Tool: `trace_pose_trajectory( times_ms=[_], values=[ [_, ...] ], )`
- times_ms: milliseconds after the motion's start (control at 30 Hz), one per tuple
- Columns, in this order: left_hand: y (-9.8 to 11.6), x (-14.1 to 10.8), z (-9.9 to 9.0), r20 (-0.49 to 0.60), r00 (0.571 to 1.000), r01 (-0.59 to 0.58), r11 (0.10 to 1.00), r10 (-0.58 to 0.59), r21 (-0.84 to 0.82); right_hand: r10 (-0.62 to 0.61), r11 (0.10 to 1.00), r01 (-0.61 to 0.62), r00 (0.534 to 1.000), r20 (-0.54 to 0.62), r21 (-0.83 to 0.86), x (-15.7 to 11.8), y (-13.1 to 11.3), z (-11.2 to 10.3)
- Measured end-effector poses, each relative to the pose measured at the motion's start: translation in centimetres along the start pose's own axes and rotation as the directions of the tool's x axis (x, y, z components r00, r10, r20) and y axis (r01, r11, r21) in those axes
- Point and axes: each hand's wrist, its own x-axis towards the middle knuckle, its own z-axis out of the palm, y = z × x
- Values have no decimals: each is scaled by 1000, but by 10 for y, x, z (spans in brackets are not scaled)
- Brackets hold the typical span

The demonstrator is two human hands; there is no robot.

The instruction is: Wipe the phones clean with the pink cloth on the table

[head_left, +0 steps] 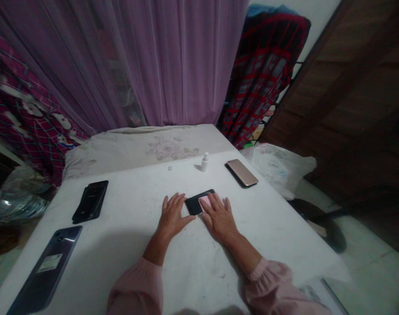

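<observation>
A dark phone (193, 206) lies flat on the white-covered table in front of me. My left hand (173, 215) is at its left end, with thumb and fingers spread around the edge. Over the phone's right part, my right hand (220, 215) presses a small pink cloth (204, 201) against the surface, fingers laid on top. The cloth is partly hidden under those fingers. Behind the phone stands a small white bottle (204, 162), upright. A small pale square (169, 168) lies to the bottle's left.
Dark phones (90, 201) lie at the left, nearer a larger phone (46, 271) with a label. A gold phone (242, 172) rests on another at the right. A plastic bag (278, 168) sits beyond the table's right edge (293, 205). Purple curtains (186, 61) hang behind.
</observation>
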Motion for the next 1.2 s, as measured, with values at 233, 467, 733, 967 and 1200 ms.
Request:
trace_pose_trajectory(
  times_ms=[233, 467, 733, 967, 1200],
  values=[
    [0, 1, 0, 4, 1000, 8, 1000, -8, 3, -30, 1000, 30, 1000, -3, 4, 0, -12, 0],
    [1, 1, -1, -10, 1000, 0, 1000, 0, 9, -45, 998, 45, 999, -11, 33, 3, -5, -1],
    [1, 2, -2, 8, 1000, 4, 1000, -4, -4, 127, 992, -128, 991, -43, -6, 16, 3, 3],
    [0, 2, -1, 4, 1000, 8, 1000, -8, -1, -52, 997, 53, 999, -10, 62, 23, -18, 3],
    [0, 1, -1, -4, 1000, -1, 1000, 1, -4, 82, 996, -81, 994, -77, 23, 24, 7, 5]
  ],
)
